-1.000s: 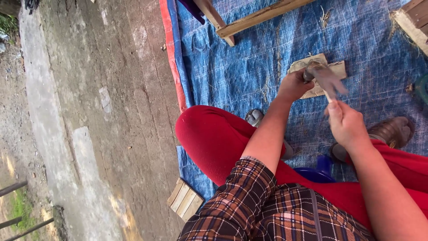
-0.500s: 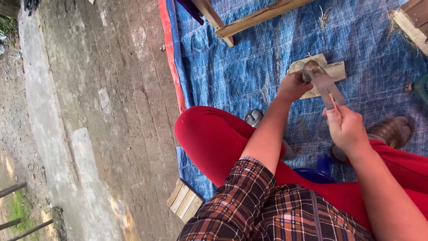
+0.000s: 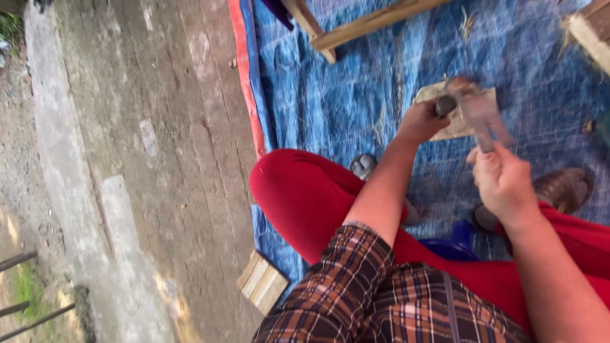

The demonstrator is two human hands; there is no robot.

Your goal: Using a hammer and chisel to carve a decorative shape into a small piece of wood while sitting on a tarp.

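Gripping a blade [image 3: 483,121] between both hands: left hand [image 3: 420,121] closed on its handle end, right hand [image 3: 502,178] pinching the flat. Likely stiff, sharp, moderately heavy; safest held by the handle.

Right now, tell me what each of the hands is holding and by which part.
The left hand grips the dark handle end of a blurred flat tool; the right hand pinches its other end. What kind of tool it is cannot be told.

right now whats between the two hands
In the head view, a thin flat strip spans from the left hand to the right hand; blue tarp lies behind.
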